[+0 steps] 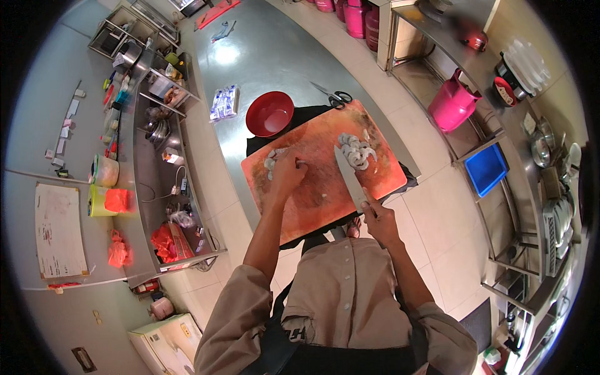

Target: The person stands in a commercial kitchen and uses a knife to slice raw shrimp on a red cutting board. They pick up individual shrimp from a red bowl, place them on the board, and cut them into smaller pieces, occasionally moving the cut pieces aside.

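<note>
My right hand [379, 219] grips the handle of a chef's knife [349, 176], its wide blade lying over the right part of a worn red cutting board [323, 206]. Just beyond the blade is a heap of raw peeled shrimp [356, 151]. On the board's left part, my left hand [289, 172] has its fingers curled down, with a small greyish piece, seemingly a shrimp [302, 163], at the fingertips. More shrimp [269, 164] lie beside this hand, partly hidden by it. A red bowl [270, 114] stands behind the board.
Black-handled scissors [338, 99] lie past the board's far corner. A plastic-wrapped white pack [225, 103] rests on the steel table [276, 51], left of the bowl. Black cloth [309, 115] shows under the board. Shelving flanks both sides; a pink gas cylinder [453, 102] stands at right.
</note>
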Action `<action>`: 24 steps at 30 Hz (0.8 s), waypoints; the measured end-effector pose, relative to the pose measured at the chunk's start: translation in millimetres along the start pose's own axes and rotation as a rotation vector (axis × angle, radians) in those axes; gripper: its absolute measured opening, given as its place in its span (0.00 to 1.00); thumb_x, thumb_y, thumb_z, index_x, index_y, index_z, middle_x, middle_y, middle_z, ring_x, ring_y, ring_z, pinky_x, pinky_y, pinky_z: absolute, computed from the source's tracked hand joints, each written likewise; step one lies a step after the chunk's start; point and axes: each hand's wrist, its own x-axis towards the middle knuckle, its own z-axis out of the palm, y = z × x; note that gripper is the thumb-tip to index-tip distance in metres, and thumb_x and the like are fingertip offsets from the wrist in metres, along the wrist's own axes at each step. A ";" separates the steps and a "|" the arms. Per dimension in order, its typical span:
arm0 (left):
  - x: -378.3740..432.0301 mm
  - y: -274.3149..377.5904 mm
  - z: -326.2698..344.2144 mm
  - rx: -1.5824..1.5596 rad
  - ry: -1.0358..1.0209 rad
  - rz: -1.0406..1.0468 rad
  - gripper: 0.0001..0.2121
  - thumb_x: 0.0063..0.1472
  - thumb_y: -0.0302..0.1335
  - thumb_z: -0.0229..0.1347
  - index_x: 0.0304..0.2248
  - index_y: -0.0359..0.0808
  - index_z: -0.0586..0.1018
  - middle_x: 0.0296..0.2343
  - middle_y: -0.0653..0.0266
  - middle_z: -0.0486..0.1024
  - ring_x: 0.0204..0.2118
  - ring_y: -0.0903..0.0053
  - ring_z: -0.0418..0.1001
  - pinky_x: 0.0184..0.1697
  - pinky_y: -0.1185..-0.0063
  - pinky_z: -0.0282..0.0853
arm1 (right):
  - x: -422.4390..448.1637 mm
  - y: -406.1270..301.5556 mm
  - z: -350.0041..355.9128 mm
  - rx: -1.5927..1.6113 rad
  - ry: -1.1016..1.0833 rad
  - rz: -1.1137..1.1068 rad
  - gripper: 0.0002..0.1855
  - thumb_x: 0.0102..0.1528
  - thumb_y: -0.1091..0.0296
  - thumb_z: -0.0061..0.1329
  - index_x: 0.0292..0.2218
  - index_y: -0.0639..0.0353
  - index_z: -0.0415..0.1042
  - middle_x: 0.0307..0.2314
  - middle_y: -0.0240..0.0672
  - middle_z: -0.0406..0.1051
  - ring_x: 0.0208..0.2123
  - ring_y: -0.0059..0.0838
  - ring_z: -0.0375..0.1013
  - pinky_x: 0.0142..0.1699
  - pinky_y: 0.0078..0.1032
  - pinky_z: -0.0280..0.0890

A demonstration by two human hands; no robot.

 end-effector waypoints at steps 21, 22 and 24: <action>-71.1 49.6 47.4 -0.246 -0.145 0.000 0.17 0.63 0.26 0.62 0.50 0.36 0.77 0.37 0.50 0.78 0.38 0.56 0.79 0.41 0.63 0.75 | -5.2 -5.7 -1.1 0.149 -0.185 0.187 0.27 0.70 0.60 0.49 0.68 0.43 0.66 0.20 0.37 0.76 0.17 0.19 0.73 0.25 0.26 0.71; -71.8 46.4 52.4 -0.335 -0.137 -0.009 0.17 0.63 0.26 0.62 0.51 0.36 0.76 0.37 0.51 0.78 0.37 0.57 0.79 0.41 0.64 0.75 | -4.6 -4.0 -1.0 0.169 -0.190 0.194 0.27 0.70 0.60 0.49 0.68 0.42 0.66 0.19 0.36 0.74 0.16 0.19 0.72 0.24 0.25 0.70; -74.4 33.1 62.5 -0.450 -0.101 -0.011 0.17 0.63 0.24 0.62 0.51 0.36 0.77 0.37 0.52 0.78 0.37 0.59 0.79 0.41 0.66 0.75 | -4.3 -3.3 -2.5 0.197 -0.201 0.210 0.27 0.70 0.60 0.48 0.68 0.41 0.65 0.17 0.33 0.72 0.15 0.18 0.70 0.22 0.24 0.69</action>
